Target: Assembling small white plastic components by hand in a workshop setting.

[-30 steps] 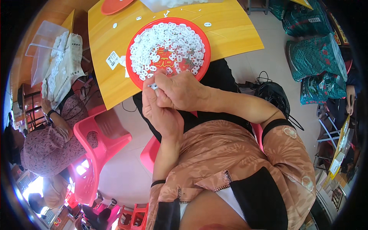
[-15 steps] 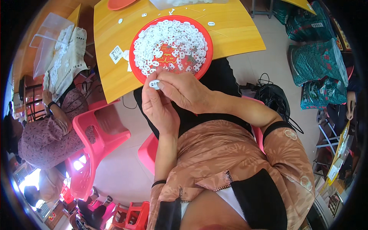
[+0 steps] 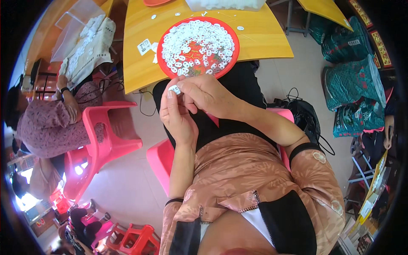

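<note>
— What's changed?
— The white piece (image 3: 175, 89) shows more face than a second ago; probably it's been turned, with handling still under way
— And the hands?
— Left hand (image 3: 179, 121) and right hand (image 3: 213, 96) pinch it, upper frame left of centre, below the red tray (image 3: 236, 46)

pink plastic chair (image 3: 102, 143) off to my left, some red stools (image 3: 142, 232) further back, green bags (image 3: 352, 87) piled over on my right, and a black bag (image 3: 305, 118) closer to me
</note>
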### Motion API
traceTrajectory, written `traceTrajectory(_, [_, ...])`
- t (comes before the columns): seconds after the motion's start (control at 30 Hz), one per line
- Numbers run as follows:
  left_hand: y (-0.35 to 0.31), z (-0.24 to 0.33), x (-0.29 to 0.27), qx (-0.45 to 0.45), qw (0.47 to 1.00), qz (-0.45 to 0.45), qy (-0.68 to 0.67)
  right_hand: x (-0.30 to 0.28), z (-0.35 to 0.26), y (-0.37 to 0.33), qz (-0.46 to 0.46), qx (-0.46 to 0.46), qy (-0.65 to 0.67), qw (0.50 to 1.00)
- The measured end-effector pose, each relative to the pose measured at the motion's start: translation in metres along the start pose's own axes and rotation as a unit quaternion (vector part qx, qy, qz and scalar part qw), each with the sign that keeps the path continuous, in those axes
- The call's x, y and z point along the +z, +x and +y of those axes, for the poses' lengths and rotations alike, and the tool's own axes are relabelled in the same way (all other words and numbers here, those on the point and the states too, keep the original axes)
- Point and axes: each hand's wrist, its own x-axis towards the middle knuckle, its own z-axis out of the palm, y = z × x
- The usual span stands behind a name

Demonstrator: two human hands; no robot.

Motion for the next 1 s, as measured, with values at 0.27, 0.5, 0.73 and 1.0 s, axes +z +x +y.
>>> traceTrajectory(0.27, [-0.085,0.099,-0.049,0.123,0.987,-0.029,0.103,0.112,-0.067,-0.052,-0.005,0.067,0.098,0.993])
traceTrajectory(0.5, [-0.154,0.185,-0.062,0.156,0.977,-0.048,0.134,0.182,-0.131,-0.112,0.011,0.055,0.093,0.994])
traceTrajectory(0.73, [-0.169,0.197,-0.046,0.211,0.970,-0.043,0.114,0.182,-0.161,-0.126,-0.015,0.056,0.075,0.996])
traceTrajectory(1.0, [-0.156,0.169,-0.061,0.167,0.979,-0.078,0.089,0.164,-0.145,-0.121,-0.043,0.065,0.021,0.997])
